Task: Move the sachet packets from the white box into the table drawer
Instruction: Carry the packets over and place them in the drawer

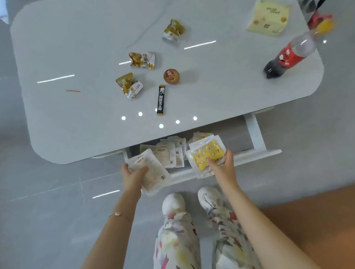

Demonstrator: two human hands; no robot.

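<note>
Grey glossy floor tiles (34, 218) surround a pale rounded desk (94, 46), seen from above, with an orange-brown patch of floor at four o'clock. At nine o'clock on the desk lies one thin brown stick (73, 91). Toward the middle sit three crumpled gold-and-white snack wrappers: one nearest the front (129, 85), one behind it (142, 60) and one farther back at twelve o'clock (174, 30). Just right of them are one round brown item (171, 76) and one black stick sachet (161, 100) lying lengthwise. At two o'clock lies one pale yellow packet (268, 17), and right of it one cola bottle (289, 56) with a red label, near the desk's right edge.

Below the desk's front edge the drawer (257, 153) stands pulled open, and a loose heap of pale sachet packets (170, 153) lies inside it; their number cannot be counted. The left hand (134, 178), at seven o'clock from the drawer, grips one beige sachet packet (149, 172), thumb on top, over the drawer's left front corner. The right hand (223, 167) clasps a yellow patterned sachet packet (207, 154) with further white packets stacked under it, at the drawer's front rim. Two white shoes (187, 202) and patterned trousers (179, 243) show at six o'clock.
</note>
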